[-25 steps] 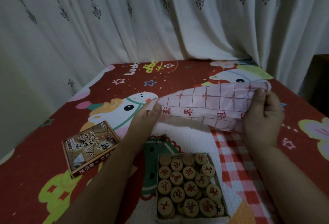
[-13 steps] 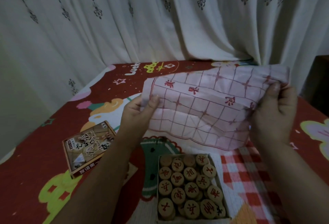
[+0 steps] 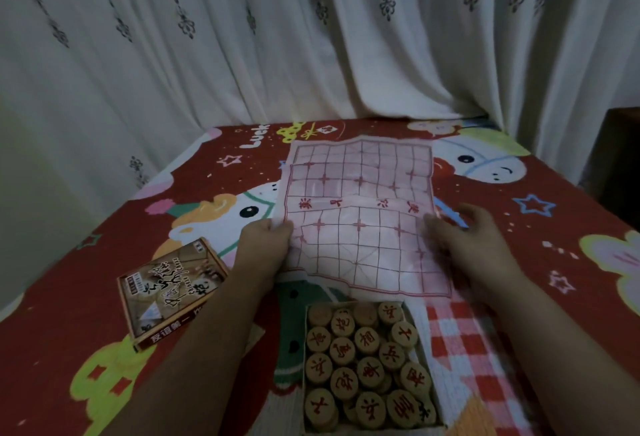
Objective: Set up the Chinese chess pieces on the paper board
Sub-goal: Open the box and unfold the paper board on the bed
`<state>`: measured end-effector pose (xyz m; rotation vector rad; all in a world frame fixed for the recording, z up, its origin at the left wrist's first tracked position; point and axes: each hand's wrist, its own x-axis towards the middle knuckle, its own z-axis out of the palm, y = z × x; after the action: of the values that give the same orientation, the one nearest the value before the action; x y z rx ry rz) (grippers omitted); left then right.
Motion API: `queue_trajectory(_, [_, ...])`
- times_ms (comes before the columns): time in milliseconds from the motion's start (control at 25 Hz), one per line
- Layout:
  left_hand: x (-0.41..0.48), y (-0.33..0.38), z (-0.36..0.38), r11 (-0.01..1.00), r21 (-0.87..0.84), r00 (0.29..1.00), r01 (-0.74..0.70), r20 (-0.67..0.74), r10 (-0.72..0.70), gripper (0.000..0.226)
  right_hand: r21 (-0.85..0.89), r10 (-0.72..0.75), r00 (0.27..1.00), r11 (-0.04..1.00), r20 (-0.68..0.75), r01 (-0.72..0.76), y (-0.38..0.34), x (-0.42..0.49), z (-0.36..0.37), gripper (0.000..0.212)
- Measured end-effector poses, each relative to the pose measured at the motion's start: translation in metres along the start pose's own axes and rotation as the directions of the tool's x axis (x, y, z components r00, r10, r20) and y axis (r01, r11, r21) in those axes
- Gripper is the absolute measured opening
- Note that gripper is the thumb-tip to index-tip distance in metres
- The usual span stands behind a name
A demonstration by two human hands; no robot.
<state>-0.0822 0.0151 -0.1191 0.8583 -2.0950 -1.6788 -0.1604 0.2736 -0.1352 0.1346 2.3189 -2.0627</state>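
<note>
Paper board [image 3: 360,228] pink with a red grid, pieces [image 3: 367,363] tan with red characters, blanket [image 3: 69,297] red with cartoons.

You've got a pale curtain [image 3: 242,55] with dark sprigs behind your table [image 3: 571,228], a red cartoon cloth [image 3: 52,314] over it, and dim light.

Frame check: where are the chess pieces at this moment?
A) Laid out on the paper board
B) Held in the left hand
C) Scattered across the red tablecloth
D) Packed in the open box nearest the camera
D: the round wooden pieces sit packed in the open box at the near edge, while the paper board beyond it shows only its printed grid, with none on it.
</note>
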Motion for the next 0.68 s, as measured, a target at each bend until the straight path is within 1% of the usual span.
queue_trajectory(120, [0.0, 0.0, 0.0, 0.999, 0.038, 1.0, -0.011, -0.008, 0.011, 0.02, -0.075, -0.05, 0.997, 0.996, 0.061, 0.054, -0.001, -0.004, -0.002, 0.052])
queue_trajectory(160, [0.0, 0.0, -0.001, 0.996, 0.079, 0.999, -0.034, -0.02, 0.035, 0.018, -0.105, -0.061, 0.997, 0.992, 0.057, 0.066, -0.001, -0.004, -0.002, 0.048])
queue_trajectory(200, [0.0, 0.0, -0.002, 0.985, 0.159, 0.997, -0.065, -0.033, 0.071, 0.015, -0.141, -0.078, 0.996, 0.987, 0.042, 0.083, 0.002, -0.001, -0.001, 0.043])
queue_trajectory(240, [0.0, 0.0, -0.004, 0.962, 0.255, 0.993, -0.094, -0.041, 0.108, 0.019, -0.188, -0.096, 0.995, 0.977, 0.022, 0.099, 0.001, -0.001, 0.0, 0.038])
queue_trajectory(320, [0.001, -0.004, -0.008, 0.905, 0.403, 0.987, -0.133, -0.031, 0.159, 0.05, -0.309, -0.151, 0.989, 0.941, -0.012, 0.14, 0.003, 0.001, 0.002, 0.03])
queue_trajectory(360, [0.0, -0.005, -0.01, 0.877, 0.457, 0.985, -0.148, -0.015, 0.174, 0.058, -0.359, -0.188, 0.982, 0.918, -0.025, 0.167, 0.004, 0.001, 0.003, 0.028])
queue_trajectory(440, [-0.002, -0.007, -0.011, 0.808, 0.559, 0.979, -0.184, 0.032, 0.201, 0.06, -0.394, -0.239, 0.97, 0.897, -0.054, 0.199, 0.008, 0.001, 0.002, 0.024])
queue_trajectory(520, [-0.004, -0.006, -0.01, 0.721, 0.656, 0.972, -0.223, 0.091, 0.218, 0.055, -0.406, -0.263, 0.963, 0.888, -0.063, 0.216, 0.01, 0.004, 0.0, 0.021])
queue_trajectory(560, [-0.005, -0.005, -0.01, 0.678, 0.696, 0.97, -0.235, 0.122, 0.211, 0.054, -0.448, -0.274, 0.96, 0.866, -0.057, 0.22, 0.008, 0.005, -0.002, 0.022])
queue_trajectory(640, [-0.007, 0.001, -0.013, 0.602, 0.764, 0.973, -0.231, 0.173, 0.153, 0.055, -0.576, -0.318, 0.946, 0.785, -0.058, 0.229, 0.006, 0.007, -0.005, 0.026])
queue_trajectory(680, [-0.008, 0.005, -0.015, 0.553, 0.803, 0.975, -0.222, 0.177, 0.134, 0.056, -0.633, -0.374, 0.924, 0.734, -0.076, 0.244, 0.005, 0.008, -0.007, 0.028])
